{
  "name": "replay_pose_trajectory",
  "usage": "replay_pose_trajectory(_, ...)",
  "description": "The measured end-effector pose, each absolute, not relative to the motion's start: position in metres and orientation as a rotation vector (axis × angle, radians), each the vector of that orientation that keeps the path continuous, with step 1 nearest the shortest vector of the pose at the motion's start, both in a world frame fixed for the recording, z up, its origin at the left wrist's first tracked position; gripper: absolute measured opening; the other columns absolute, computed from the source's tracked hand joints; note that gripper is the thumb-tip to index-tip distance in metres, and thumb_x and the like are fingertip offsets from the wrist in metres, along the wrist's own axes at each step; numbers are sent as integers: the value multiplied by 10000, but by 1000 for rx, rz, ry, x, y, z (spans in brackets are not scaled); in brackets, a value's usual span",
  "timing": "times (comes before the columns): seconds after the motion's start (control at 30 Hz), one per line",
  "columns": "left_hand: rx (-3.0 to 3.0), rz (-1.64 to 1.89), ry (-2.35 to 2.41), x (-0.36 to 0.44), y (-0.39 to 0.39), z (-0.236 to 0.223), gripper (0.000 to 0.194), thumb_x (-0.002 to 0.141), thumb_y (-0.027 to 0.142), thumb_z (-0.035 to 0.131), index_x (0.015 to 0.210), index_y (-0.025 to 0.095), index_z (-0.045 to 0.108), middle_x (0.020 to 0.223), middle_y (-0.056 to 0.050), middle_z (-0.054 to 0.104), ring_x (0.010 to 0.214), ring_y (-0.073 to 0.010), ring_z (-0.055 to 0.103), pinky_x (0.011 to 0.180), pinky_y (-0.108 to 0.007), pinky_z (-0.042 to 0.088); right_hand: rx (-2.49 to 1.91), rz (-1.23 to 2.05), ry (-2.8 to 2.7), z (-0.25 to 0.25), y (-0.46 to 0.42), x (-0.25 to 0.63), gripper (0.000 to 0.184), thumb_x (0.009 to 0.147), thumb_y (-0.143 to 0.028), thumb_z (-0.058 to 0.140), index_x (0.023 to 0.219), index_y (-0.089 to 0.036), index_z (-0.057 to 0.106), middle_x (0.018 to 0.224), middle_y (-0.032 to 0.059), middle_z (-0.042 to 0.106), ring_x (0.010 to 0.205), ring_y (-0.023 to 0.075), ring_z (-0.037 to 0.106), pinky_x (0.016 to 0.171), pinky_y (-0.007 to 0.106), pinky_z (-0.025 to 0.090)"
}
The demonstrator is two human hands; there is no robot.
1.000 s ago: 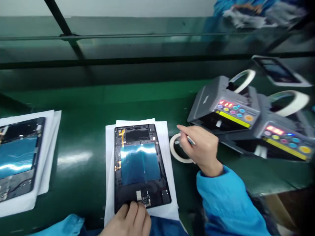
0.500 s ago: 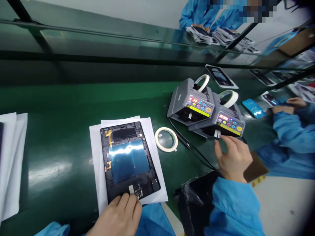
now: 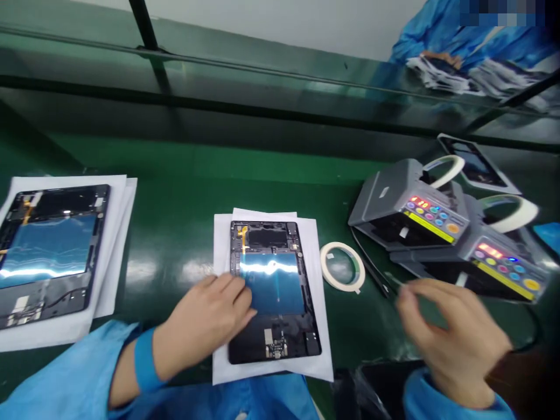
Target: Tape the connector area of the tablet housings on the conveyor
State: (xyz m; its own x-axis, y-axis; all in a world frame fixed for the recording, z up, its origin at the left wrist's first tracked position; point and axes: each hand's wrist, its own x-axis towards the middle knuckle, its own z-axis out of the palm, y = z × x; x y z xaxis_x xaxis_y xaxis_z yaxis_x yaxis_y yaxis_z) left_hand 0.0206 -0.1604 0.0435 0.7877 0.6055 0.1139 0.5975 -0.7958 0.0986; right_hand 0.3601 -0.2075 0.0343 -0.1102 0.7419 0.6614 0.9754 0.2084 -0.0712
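Note:
An opened tablet (image 3: pixel 280 335) lies on white paper sheets (image 3: pixel 317 262) in front of me, its inside and blue battery (image 3: pixel 275 291) facing up. My left hand (image 3: pixel 210 309) is closed at its left side, fingers bent together over the edge; their tips are partly hidden. To the right, my right hand (image 3: pixel 455 332) pinches a small thin strip of tape (image 3: pixel 396 281), blurred, between thumb and forefinger. It is in the air in front of two grey tape dispensers (image 3: pixel 389 192) with lit displays.
A tape roll (image 3: pixel 326 271) and a black cable (image 3: pixel 371 268) lie between tablet and dispensers. Another opened tablet (image 3: pixel 94 251) rests on paper at the left. A further tablet (image 3: pixel 476 163) stands behind the dispensers. A co-worker in blue (image 3: pixel 420 35) is beyond the shelf.
My right hand went to the right dispenser's tape end, then came back from it toward the tablet with a strip. My left hand moved from the tablet's bottom edge up to its left side.

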Motion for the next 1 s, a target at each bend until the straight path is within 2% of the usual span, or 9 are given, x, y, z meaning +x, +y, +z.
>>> replay_pose_trajectory(0.17, 2968, 196, 1123, 22, -112, 29, 358, 851, 409, 607, 1050, 112, 583, 1106, -141, 588, 1036, -284, 542, 779, -374, 456, -1278, 36, -2277, 37, -146, 262, 179, 839, -140, 537, 989, -218, 595, 901, 24, 679, 826, 152, 645, 706, 284, 518)
replay_pose_trajectory(0.27, 2926, 228, 1197, 21, -100, 17, 492, 845, 454, 597, 1183, 101, 536, 1218, -162, 548, 1127, -303, 500, 869, -402, 434, -1298, 146, -2273, 26, -105, 224, 169, 867, -175, 490, 981, -192, 614, 896, 30, 676, 800, 142, 638, 677, 260, 498)
replay_pose_trajectory(0.4, 2797, 229, 1267, 18, -98, 6, 575, 867, 511, 519, 1262, 94, 487, 1277, -162, 515, 1128, -299, 488, 903, -408, 409, -1317, 117, -2209, 4, -73, 204, 153, 874, -209, 495, 935, -162, 626, 839, 41, 667, 719, 134, 627, 624, 243, 477)
replay_pose_trajectory(0.53, 2736, 216, 1244, 16, -98, 3, 562, 885, 512, 476, 1273, 106, 479, 1293, -148, 504, 1120, -293, 475, 915, -422, 393, -1269, 83, -2227, -11, -69, 203, 125, 871, -189, 508, 919, -179, 623, 823, 29, 676, 736, 133, 630, 645, 242, 477)
replay_pose_trajectory(1.0, 2710, 268, 1222, 16, -99, 1, 513, 907, 487, 441, 1233, 95, 503, 1303, -144, 498, 1141, -294, 461, 929, -426, 389, -1139, -105, -2295, -14, -72, 207, 90, 814, -129, 605, 895, -163, 622, 821, 7, 686, 728, 119, 638, 672, 223, 482)
